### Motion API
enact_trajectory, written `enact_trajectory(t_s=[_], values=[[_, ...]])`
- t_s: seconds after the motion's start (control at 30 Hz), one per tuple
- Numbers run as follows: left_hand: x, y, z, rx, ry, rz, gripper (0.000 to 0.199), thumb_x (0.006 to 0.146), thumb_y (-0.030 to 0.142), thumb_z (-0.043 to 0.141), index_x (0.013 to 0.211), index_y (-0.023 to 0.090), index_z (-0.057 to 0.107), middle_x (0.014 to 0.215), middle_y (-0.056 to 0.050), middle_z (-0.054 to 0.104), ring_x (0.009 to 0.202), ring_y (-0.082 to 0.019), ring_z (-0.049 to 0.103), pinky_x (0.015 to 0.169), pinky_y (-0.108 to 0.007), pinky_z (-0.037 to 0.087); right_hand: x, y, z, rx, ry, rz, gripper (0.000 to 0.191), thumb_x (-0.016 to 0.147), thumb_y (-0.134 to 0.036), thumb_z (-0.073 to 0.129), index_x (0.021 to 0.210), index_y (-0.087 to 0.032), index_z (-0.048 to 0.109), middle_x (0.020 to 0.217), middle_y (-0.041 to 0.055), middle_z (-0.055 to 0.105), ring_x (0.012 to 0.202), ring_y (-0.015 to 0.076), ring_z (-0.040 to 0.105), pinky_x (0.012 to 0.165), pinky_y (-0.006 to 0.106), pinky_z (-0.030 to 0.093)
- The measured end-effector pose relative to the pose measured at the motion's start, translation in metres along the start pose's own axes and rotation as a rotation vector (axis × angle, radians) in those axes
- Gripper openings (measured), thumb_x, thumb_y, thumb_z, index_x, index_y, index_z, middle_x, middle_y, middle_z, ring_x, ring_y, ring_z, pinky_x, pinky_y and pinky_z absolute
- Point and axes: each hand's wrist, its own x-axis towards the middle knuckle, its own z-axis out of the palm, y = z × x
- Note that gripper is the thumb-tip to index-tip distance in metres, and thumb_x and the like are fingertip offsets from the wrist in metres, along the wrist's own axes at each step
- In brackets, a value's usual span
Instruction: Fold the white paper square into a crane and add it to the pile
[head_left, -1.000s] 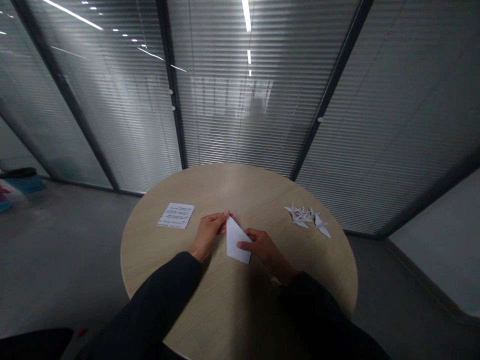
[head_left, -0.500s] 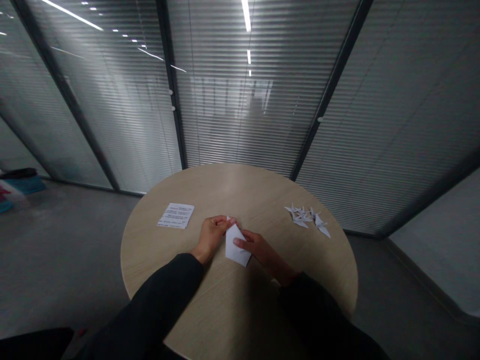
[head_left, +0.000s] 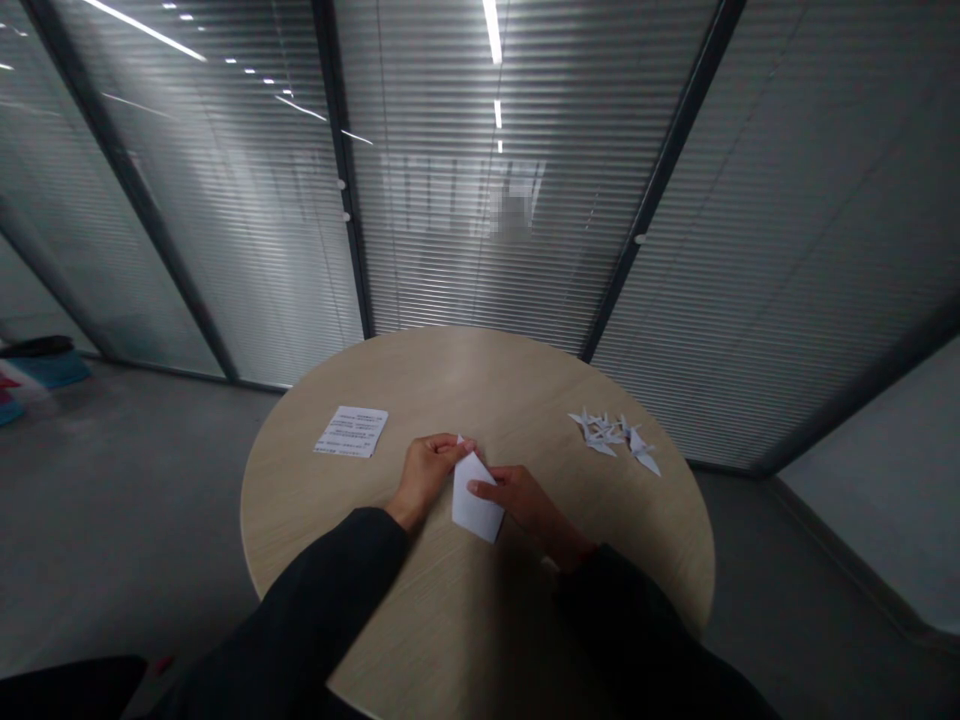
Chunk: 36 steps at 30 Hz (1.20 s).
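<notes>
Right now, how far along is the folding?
The paper birds on the right look done. The left hand and right hand hold a white paper, folded to a point. The flat printed paper is perhaps left to fold.

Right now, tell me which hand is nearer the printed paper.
Left. The left hand is just right of the printed paper; the right hand is farther right.

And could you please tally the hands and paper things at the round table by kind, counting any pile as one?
Hands: 2 (left hand, right hand)
Folded paper, held: 1
Printed paper: 1
Pile of paper cranes: 1, birds too tangled to count
Total: 5
</notes>
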Motion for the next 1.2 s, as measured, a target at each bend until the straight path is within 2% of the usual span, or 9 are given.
enact_trajectory(t_s=[0.23,0.57,0.73,0.87,1.1,1.2], values=[[-0.002,0.004,0.001,-0.059,-0.003,-0.021,0.035,0.061,0.047,0.078,0.063,0.012,0.072,0.067,-0.010,0.071,0.056,-0.016,0.060,0.053,-0.026,0.043,-0.007,-0.009,0.002,0.090,-0.030,0.041,0.034,0.067,-0.043,0.072,0.078,-0.011,0.074,0.063,0.0032,0.066,0.054,0.0143,0.054,0.052,0.025,0.037],[-0.004,0.004,0.003,-0.163,0.061,-0.016,0.024,0.064,0.036,0.074,0.059,0.013,0.068,0.063,-0.008,0.069,0.056,-0.017,0.062,0.055,-0.027,0.044,-0.005,-0.006,0.003,0.061,-0.034,-0.004,0.033,0.068,-0.042,0.072,0.082,-0.012,0.075,0.063,0.0019,0.066,0.054,0.0131,0.053,0.052,0.023,0.035],[0.001,-0.006,0.001,-0.070,-0.001,0.021,0.033,0.065,0.045,0.075,0.063,0.013,0.067,0.064,-0.006,0.067,0.054,-0.014,0.058,0.053,-0.025,0.041,-0.008,-0.009,0.004,0.100,0.003,0.043,0.033,0.066,-0.043,0.073,0.077,-0.012,0.073,0.060,0.0016,0.064,0.052,0.0133,0.052,0.050,0.024,0.034],[0.001,-0.010,0.000,0.056,-0.032,-0.014,0.038,0.058,0.048,0.080,0.059,0.013,0.064,0.053,-0.001,0.059,0.045,-0.010,0.047,0.045,-0.023,0.033,-0.008,-0.010,0.003,0.132,0.028,0.046,0.035,0.065,-0.045,0.073,0.075,-0.012,0.071,0.063,0.0029,0.065,0.054,0.0140,0.053,0.051,0.025,0.036],[0.001,-0.008,0.000,0.114,-0.022,-0.014,0.044,0.052,0.052,0.081,0.056,0.012,0.062,0.049,0.001,0.055,0.042,-0.008,0.044,0.043,-0.022,0.030,-0.007,-0.011,0.003,0.200,-0.040,0.056,0.042,0.061,-0.051,0.076,0.073,-0.011,0.068,0.063,0.0030,0.063,0.056,0.0139,0.053,0.054,0.025,0.037],[0.002,-0.009,0.001,0.094,-0.044,-0.034,0.044,0.051,0.052,0.081,0.056,0.013,0.062,0.050,0.001,0.055,0.042,-0.008,0.044,0.042,-0.021,0.030,-0.009,-0.013,0.002,0.276,-0.083,-0.004,0.045,0.069,-0.057,0.069,0.070,-0.012,0.063,0.064,0.0020,0.059,0.058,0.0131,0.051,0.056,0.025,0.037]])
